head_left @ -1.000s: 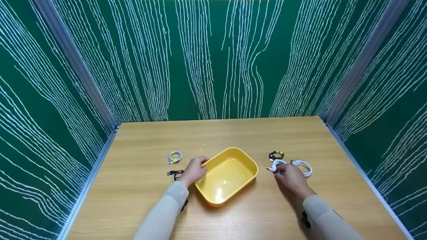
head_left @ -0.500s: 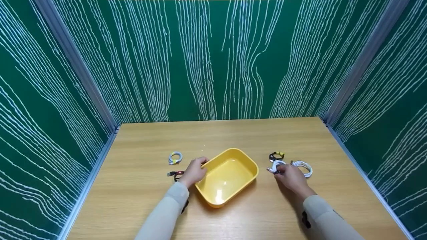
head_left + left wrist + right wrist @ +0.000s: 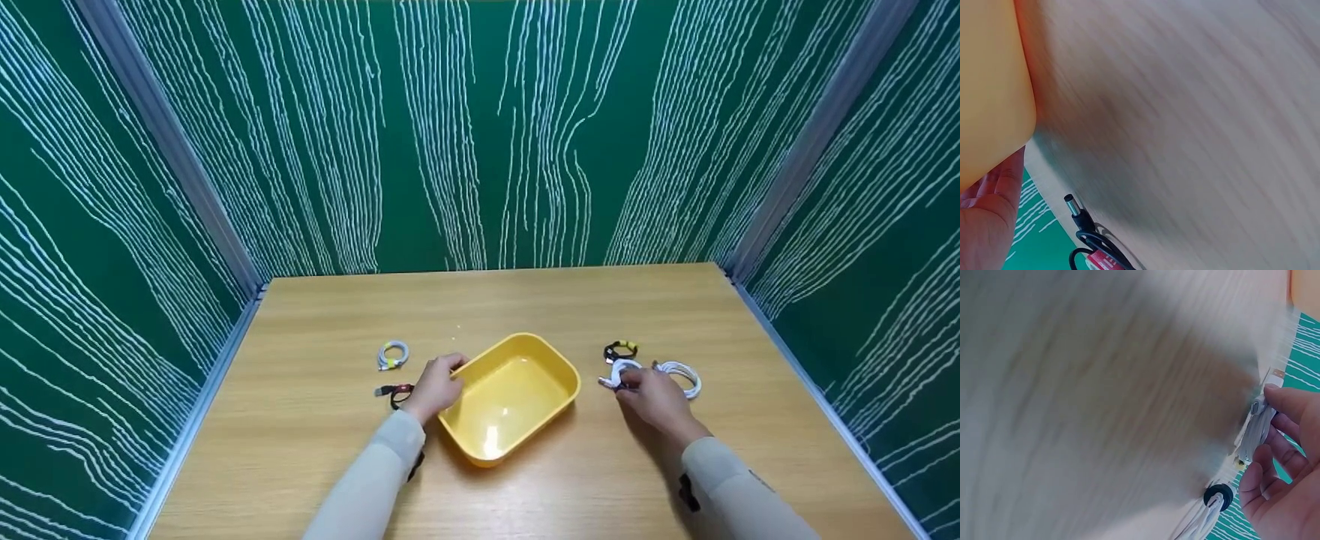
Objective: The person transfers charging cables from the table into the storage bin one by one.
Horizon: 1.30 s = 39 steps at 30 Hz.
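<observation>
White cable, pinched in right hand, beside black cable

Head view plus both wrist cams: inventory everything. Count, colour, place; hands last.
Bin: 1, yellow, mid-table
Pinched cable: 1, white, right of bin
Black-banded cable: 1, white, farther right
Yellow-tagged cable: 1, black, behind pinched cable
Pale coil: 1, pale grey, yellow tag, left of bin
Red-tagged cable: 1, black, nearer than pale coil
Table: 1, light wood, below bin
Walls: 3, green, white lines, around table
Posts: 2, grey, corners
Sleeves: 2, pale, forearms
Left hand: 1, gripping bin
Right hand: 1, at pinched cable
</observation>
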### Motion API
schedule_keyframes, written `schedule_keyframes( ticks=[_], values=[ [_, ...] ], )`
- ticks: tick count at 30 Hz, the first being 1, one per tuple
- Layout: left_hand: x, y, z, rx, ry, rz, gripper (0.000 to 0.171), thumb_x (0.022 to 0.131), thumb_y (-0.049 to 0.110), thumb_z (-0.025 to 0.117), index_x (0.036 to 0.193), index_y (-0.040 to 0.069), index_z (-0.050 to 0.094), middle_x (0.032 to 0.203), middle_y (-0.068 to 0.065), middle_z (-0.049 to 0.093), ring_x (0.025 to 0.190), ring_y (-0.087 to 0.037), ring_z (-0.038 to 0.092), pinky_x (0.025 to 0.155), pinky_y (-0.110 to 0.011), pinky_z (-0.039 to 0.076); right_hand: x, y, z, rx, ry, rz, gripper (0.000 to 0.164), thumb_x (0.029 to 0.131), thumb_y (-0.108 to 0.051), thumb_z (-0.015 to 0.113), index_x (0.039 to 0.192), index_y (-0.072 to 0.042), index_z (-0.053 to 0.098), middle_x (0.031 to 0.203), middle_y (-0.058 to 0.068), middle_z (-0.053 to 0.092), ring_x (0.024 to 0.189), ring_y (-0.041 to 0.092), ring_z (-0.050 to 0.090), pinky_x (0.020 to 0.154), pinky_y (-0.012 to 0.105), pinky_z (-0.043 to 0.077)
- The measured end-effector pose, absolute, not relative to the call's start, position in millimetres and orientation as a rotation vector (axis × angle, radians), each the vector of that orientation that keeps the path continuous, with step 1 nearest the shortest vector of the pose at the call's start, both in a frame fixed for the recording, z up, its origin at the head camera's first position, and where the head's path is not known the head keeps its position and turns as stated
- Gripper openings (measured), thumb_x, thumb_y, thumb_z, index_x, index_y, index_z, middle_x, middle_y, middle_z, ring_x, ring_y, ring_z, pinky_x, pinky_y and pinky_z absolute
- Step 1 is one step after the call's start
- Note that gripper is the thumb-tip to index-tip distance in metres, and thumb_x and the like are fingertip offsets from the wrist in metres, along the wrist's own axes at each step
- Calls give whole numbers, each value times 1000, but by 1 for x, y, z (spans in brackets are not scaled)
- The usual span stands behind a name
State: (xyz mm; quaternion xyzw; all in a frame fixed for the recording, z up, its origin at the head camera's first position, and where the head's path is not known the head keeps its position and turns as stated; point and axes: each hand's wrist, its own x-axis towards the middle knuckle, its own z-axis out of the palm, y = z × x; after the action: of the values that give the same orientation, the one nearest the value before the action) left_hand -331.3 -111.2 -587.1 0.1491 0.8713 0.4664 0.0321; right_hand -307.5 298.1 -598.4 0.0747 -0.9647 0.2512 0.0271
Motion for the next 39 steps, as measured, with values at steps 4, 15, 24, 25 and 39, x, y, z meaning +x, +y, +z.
schedule_keyframes(
  ticks=[4,15,24,25,39],
  values=[
    [-333,-111,-589,459,2704,1452,29,91,-10,59,111,0,78,107,-15,79,91,-17,64,86,-34,55,-309,297,-596,238,-2974,763,4,92,-9,79,95,-10,77,89,9,72,85,30,65,76,51,53],
    [-334,-110,-592,454,2711,1444,32,92,-10,58,112,1,80,108,-14,80,90,-16,65,84,-33,56,-310,290,-586,225,-2999,780,4,96,-13,78,99,-11,79,93,4,70,87,26,59,81,48,50],
    [-332,-110,-591,439,2720,1456,31,92,-10,57,110,1,80,105,-14,80,86,-16,62,81,-32,54,-311,286,-575,218,-3009,823,16,98,-15,78,111,-9,83,105,10,78,95,29,67,89,57,56],
    [-332,-110,-591,439,2720,1458,31,92,-10,57,110,1,80,106,-14,80,86,-16,62,80,-31,54,-312,286,-574,208,-3016,823,18,98,-15,78,114,-8,83,108,12,78,98,30,68,91,58,56],
    [-332,-110,-591,476,2741,1446,31,90,-10,57,108,0,80,104,-15,80,85,-16,62,81,-33,54,-313,282,-566,282,-2938,719,8,94,-14,80,99,-8,83,91,8,74,85,28,65,76,51,53]
  ],
)
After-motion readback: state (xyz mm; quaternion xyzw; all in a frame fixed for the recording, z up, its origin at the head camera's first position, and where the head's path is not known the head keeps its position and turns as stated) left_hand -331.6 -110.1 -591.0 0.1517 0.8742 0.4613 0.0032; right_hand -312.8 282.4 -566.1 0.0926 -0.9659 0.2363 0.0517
